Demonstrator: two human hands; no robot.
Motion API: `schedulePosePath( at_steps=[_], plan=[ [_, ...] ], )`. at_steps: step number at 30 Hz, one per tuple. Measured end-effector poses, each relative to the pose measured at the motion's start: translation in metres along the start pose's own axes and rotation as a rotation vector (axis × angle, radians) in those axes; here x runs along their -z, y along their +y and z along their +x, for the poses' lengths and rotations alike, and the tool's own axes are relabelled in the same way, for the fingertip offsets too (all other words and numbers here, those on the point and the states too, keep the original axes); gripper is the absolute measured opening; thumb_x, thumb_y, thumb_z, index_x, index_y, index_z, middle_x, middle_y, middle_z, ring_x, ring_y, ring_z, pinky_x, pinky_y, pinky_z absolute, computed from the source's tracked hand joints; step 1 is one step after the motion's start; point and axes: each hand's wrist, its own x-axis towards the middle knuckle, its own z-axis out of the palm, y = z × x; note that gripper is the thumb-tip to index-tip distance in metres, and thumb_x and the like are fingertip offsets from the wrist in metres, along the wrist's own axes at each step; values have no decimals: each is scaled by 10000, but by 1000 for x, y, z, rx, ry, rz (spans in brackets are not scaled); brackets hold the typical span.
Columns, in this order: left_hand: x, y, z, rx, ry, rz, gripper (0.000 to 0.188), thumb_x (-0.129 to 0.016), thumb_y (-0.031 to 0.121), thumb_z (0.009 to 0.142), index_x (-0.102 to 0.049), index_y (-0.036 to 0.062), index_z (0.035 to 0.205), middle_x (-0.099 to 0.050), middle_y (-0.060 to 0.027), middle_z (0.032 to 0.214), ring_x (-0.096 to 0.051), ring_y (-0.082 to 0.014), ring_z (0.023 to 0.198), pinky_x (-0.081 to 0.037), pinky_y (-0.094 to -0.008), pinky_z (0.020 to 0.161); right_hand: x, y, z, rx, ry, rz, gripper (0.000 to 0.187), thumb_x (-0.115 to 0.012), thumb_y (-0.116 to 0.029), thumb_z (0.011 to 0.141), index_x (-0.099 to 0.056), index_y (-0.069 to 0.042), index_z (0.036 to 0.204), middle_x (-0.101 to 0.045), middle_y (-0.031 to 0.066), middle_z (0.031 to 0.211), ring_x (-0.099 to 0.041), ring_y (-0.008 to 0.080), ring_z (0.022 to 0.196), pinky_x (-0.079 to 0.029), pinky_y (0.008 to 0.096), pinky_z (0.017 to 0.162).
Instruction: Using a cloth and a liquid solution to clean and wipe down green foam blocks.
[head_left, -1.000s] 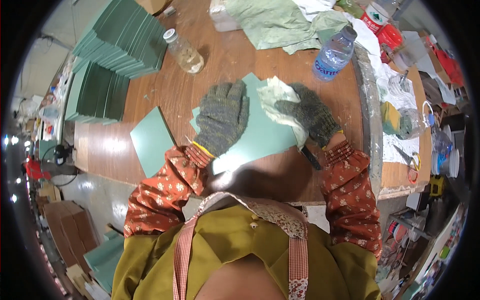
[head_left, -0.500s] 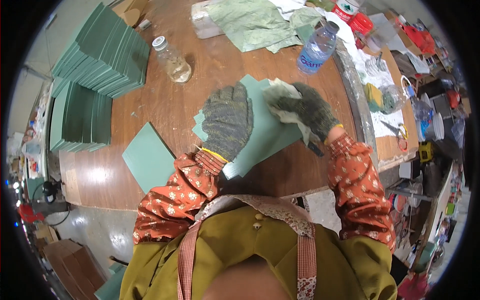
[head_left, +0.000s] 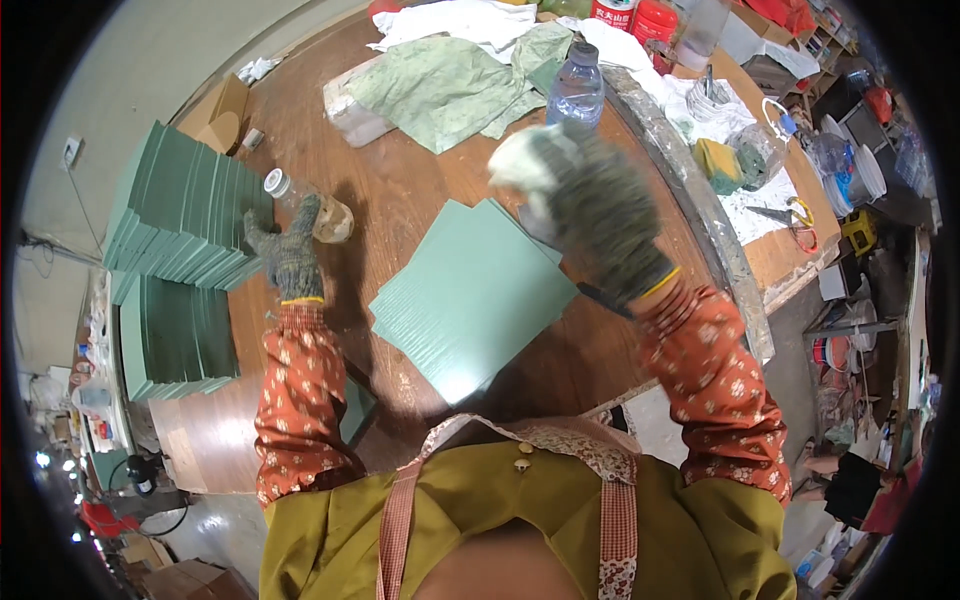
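A loose pile of flat green sheets (head_left: pixel 470 300), slightly fanned at the edges, is being supported near the middle of a brown wooden counter (head_left: pixel 400 185). Beside the pile's far right side, a crumpled white cloth (head_left: pixel 525 160) is being gripped by the gloved right hand (head_left: pixel 605 210), which is appearing blurred. The gloved left hand (head_left: pixel 292 262) is being held open, fingers spread, just beside tall green stacks (head_left: pixel 190 220) on the left and a clear lidded jar (head_left: pixel 335 222); whether either is being touched cannot be told. Another green sheet (head_left: pixel 357 408) is being partly hidden by the patterned left sleeve (head_left: pixel 300 390). On the far side, a pale green cloth (head_left: pixel 430 90) is lying near a clear bottle (head_left: pixel 576 95).
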Motion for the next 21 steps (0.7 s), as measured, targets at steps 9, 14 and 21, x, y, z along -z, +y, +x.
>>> schedulePosePath(
  at_steps=[9,14,21],
  plan=[
    [-31,-4,22,-226,-639,119,516,-787,251,721,-558,30,1128,-640,-78,950,-622,-236,792,-504,-358,742,-22,-10,-2,-38,-184,612,356,-533,-200,871,-570,-80,1204,-616,159,1130,-605,275,1015,-485,401,872],
    [-34,99,-30,-1229,-798,911,506,-742,282,725,-570,68,1150,-590,-142,1102,-577,-279,1026,-386,-475,992,-25,25,-11,-561,-74,894,381,-613,-187,881,-567,-2,1212,-654,173,1061,-632,251,969,-499,348,856],
    [-67,116,-54,-1481,-777,1187,434,-614,332,812,-574,107,1181,-602,-99,1101,-547,-259,1104,-271,-509,1096,-19,25,-28,-506,73,901,377,-610,-256,890,-573,-45,1200,-650,161,1068,-630,297,962,-488,378,860]
  ],
)
